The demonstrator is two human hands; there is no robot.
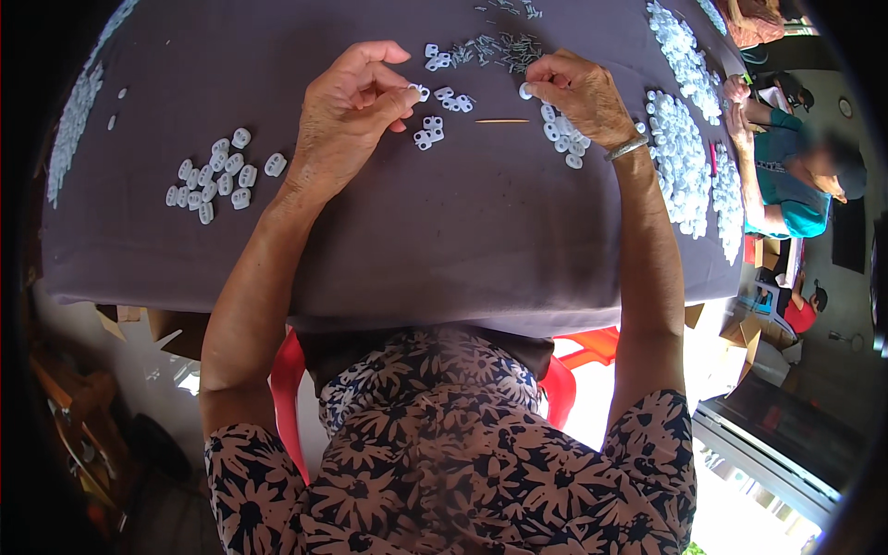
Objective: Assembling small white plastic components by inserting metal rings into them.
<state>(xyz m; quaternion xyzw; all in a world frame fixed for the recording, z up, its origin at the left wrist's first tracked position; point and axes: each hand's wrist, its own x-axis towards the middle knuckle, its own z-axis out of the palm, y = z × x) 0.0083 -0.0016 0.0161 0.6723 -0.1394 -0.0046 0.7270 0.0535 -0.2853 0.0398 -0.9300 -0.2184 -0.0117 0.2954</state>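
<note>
Between thumb and fingertips, my left hand [356, 104] pinches a small white plastic piece with two holes [422, 93]. My right hand [578, 92] is closed on a small white oval plastic piece [525, 91], held at the tips of thumb and forefinger. Small groups of two-holed white pieces [429, 133] lie just right of my left hand. Beyond and between the hands is a scatter of tiny grey metal pins or springs [509, 51]; their exact kind is too small to tell. A thin wooden toothpick [502, 120] rests between the hands. Below my right hand sits a cluster of white ovals [566, 139].
A dark cloth covers the table [444, 222]. Joined-looking white pieces [218, 173] form a loose group at left. Large heaps of white pieces [680, 166] line the right side, with another heap [76, 129] at the far left. A co-worker in teal [786, 176] sits at the right edge.
</note>
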